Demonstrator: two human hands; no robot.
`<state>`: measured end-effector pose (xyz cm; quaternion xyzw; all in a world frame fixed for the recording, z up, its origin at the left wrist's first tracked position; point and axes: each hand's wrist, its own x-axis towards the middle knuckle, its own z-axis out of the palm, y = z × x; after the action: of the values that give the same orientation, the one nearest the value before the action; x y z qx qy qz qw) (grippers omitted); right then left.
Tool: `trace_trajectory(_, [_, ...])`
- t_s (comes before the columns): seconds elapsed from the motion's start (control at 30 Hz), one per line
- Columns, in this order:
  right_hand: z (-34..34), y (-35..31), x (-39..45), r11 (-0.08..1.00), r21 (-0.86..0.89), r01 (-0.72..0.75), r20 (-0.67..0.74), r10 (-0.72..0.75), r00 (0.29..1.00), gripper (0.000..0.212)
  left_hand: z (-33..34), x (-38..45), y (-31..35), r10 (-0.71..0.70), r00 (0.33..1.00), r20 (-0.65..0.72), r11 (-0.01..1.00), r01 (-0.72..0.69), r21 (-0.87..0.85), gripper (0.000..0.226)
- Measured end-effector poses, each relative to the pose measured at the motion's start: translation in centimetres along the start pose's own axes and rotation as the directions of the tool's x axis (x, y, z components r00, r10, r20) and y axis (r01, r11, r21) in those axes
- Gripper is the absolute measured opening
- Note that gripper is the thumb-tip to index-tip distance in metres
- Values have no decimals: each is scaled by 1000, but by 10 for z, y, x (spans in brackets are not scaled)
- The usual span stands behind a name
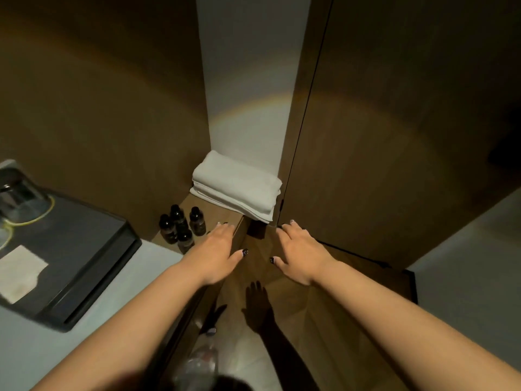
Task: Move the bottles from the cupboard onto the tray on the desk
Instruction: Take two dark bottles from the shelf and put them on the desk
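Several small dark bottles (180, 225) stand together on a wooden cupboard shelf (217, 210), just past the desk's far corner. My left hand (215, 252) reaches out flat, fingers straight, right beside the bottles, with its fingertips at the shelf's front edge. Stretched out flat as well, my right hand (298, 251) has its fingertips near the cupboard door's lower corner. Neither hand holds anything. On the pale desk (93, 331) to the left lies the dark rectangular tray (112, 266).
Folded white towels (236, 190) are stacked on the shelf behind the bottles. The open brown cupboard door (380, 136) stands at the right. The tray carries a glass (22, 201) and a white card (19, 272). A clear plastic bottle (200, 362) lies low near the floor.
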<state>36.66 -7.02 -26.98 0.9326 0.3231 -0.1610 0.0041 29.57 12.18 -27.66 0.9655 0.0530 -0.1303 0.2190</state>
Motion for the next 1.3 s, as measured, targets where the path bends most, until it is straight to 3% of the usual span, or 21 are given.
trace_trajectory(0.27, [-29, 43, 92, 989, -45, 141, 22, -140, 990, 69, -13, 84, -10, -106, 994, -30, 992, 104, -67, 72])
trace_trajectory(0.37, [-34, 43, 135, 981, -49, 188, 46, -186, 982, 68, -19, 123, -33, -221, 975, 26, 970, 222, -95, 71])
trace_trajectory(0.5, [-38, 36, 209, 977, -1, 213, 101, -212, 972, 61, -27, 170, -77, -312, 950, -29, 937, 303, -175, 53])
trace_trajectory(0.53, [-40, 32, 226, 980, 42, 193, 110, -197, 974, 57, -30, 176, -84, -335, 942, -13, 928, 327, -178, 54])
trace_trajectory(0.67, [-48, 13, 279, 955, -56, 290, 89, -284, 955, 65, -35, 198, -119, -361, 933, 5, 916, 355, -184, 82])
trace_trajectory(0.9, [-36, -6, 359, 918, -66, 391, 174, -376, 910, 67, -39, 217, -167, -446, 891, 85, 867, 453, -205, 70])
trace_trajectory(1.07, [-18, -25, 408, 865, -67, 497, 266, -465, 845, 69, -27, 222, -210, -551, 819, 161, 781, 574, -246, 72])
trace_trajectory(1.2, [-7, -37, 438, 852, 51, 521, 335, -506, 795, 64, -6, 235, -241, -641, 760, 103, 725, 644, -243, 63])
trace_trajectory(1.3, [10, -41, 459, 857, 117, 502, 388, -505, 771, 66, -7, 250, -247, -712, 657, 248, 615, 754, -232, 63])
